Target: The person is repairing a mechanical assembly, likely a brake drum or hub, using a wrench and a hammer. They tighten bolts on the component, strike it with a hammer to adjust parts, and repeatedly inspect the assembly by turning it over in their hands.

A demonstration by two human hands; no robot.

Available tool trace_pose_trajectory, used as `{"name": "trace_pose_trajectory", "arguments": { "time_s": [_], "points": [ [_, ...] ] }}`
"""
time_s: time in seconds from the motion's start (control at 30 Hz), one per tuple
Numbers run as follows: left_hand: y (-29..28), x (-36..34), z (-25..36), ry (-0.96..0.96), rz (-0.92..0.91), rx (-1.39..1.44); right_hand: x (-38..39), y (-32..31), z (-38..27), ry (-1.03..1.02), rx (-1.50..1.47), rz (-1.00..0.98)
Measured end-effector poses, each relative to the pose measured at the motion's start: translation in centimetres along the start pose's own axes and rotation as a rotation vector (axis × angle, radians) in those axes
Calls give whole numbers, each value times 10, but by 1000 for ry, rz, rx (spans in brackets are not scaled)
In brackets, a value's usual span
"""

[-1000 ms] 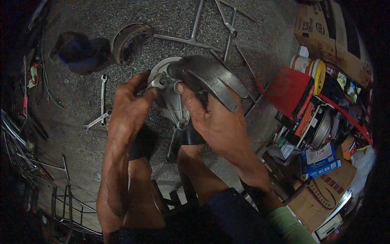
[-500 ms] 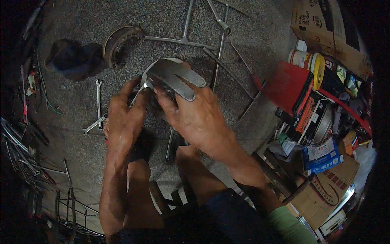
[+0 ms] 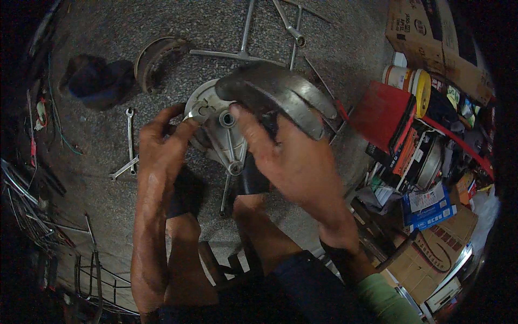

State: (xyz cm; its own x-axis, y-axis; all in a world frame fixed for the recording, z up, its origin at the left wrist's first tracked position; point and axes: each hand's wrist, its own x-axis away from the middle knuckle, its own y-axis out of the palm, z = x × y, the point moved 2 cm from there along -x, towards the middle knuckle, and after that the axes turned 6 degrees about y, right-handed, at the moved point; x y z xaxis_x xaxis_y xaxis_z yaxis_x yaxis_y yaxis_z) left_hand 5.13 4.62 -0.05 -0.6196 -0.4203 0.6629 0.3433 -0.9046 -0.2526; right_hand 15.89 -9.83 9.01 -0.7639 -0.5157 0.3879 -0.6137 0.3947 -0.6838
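My left hand (image 3: pixel 161 146) grips the left edge of a cast-metal brake plate (image 3: pixel 217 144), its thumb by a small metal lever (image 3: pixel 202 110) near the top. The plate has a ribbed arm ending in a lower hole and a round bushing (image 3: pixel 227 120). My right hand (image 3: pixel 291 162) is closed on curved dark-grey metal pieces like brake shoes (image 3: pixel 270 92), which overlap the plate's upper right, with my thumb beside the bushing. Its other fingers are hidden under the metal. Below the plate, my feet and bare legs show.
A loose curved shoe (image 3: pixel 141 67), dark cloth (image 3: pixel 96 81), crossed spanners (image 3: pixel 130 137) and T-handle wrenches (image 3: pixel 244 54) lie on the speckled floor (image 3: pixel 97 189). Metal rods (image 3: pixel 27 205) crowd the left. A red case (image 3: pixel 380 113), tubs (image 3: pixel 402 78) and cardboard boxes (image 3: pixel 426 38) pile up at the right.
Half a second ago the curved metal pieces covered most of the plate; my right hand has since moved them rightward, exposing the lever, bushing and lower arm.
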Motion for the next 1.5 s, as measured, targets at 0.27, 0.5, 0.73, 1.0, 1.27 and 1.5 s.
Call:
{"name": "trace_pose_trajectory", "arguments": {
  "time_s": [0.27, 0.5, 0.73, 1.0, 1.27, 1.5],
  "points": [
    [3, -1, 0, 64, 13, 69, -11, 42, 13, -54, 13, -14],
    [4, -1, 7, 91, -24, -38, -7, 22, 5, -20, 30, 56],
    [-2, -4, -1, 66, -24, -86, -24, 24, -4, -63, 76, -15],
    [0, -1, -4, 51, -24, -34, -11, 23, 14, 145, -5, -28],
    [10, 12, -10, 348, 118, 54, 15, -1, 46, 432, -377, 54],
    [12, 8, 20, 309, 138, -282, 32, -9, 74, 465, -167, 194]
  ]
}}
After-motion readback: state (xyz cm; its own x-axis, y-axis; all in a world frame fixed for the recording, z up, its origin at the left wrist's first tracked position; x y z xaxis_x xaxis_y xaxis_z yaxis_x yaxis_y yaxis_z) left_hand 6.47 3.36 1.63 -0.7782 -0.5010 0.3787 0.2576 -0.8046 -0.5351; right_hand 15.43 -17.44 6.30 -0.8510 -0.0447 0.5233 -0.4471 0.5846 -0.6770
